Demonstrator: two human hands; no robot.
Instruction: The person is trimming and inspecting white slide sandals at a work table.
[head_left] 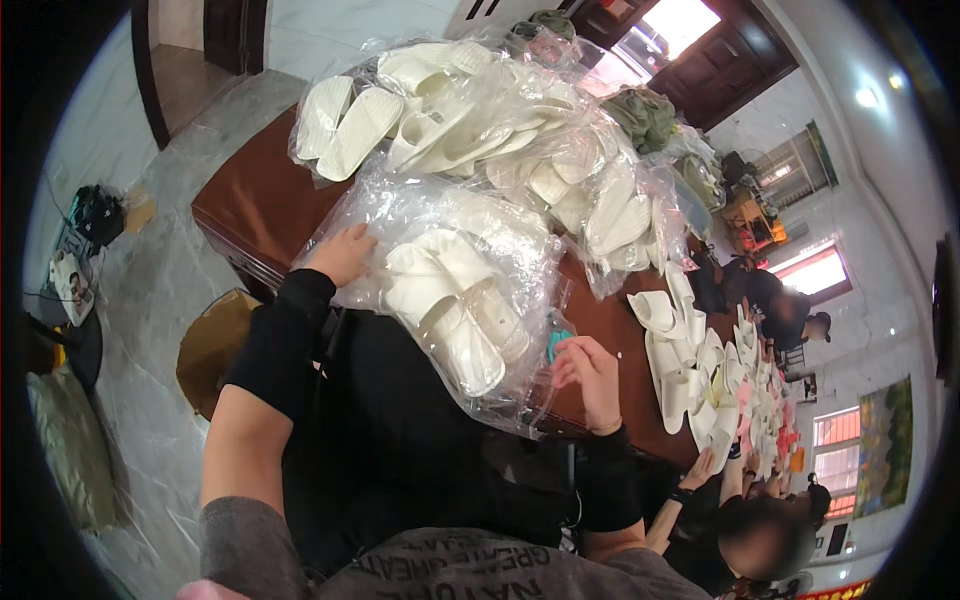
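A pair of white slippers [440, 275] lies inside a clear plastic bag [525, 265] at the near edge of the brown table. My left hand [343, 255] rests on the left side of the bag, its fingers lying on the film beside the slippers. To the right of the bag is my right hand [590, 380], with fingers bent but apart and nothing visible between them. Just beyond its fingertips sits a small teal object [560, 342], partly hidden, whose kind I cannot make out.
Many bagged white slippers [500, 115] are heaped at the back of the table [255, 195]. Unbagged white slippers [690, 360] stand in rows at the right. A co-worker's hand [698, 470] touches one there. An open cardboard box [215, 345] is on the floor at left.
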